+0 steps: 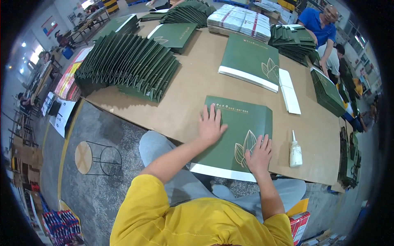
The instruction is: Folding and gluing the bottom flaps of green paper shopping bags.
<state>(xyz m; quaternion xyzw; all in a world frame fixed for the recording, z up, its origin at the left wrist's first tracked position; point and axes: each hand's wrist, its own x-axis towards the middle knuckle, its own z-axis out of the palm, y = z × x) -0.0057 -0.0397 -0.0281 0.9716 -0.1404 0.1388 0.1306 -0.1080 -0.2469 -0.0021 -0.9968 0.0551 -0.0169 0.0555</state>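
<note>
A flat green paper bag [230, 123] with gold leaf outlines lies in front of me, its white edge strip hanging past the table's near edge. My left hand [211, 127] rests on its upper left part, fingers spread. On its lower right side, beside the gold leaf, lies my right hand [259, 156], fingers stretched out too. A white glue bottle [295, 153] with a thin nozzle stands upright to the right of the bag. Beyond it is a stack of white paper strips [289, 92], beside a pile of green bags [248, 59] with a white edge.
Fanned green bags [127, 65] cover the table's left side. A wrapped paper bundle [239, 21] lies at the far edge. At the far right a person [320, 30] in blue reaches toward more green bags [327, 91]. A round stool [84, 158] stands on the floor at left.
</note>
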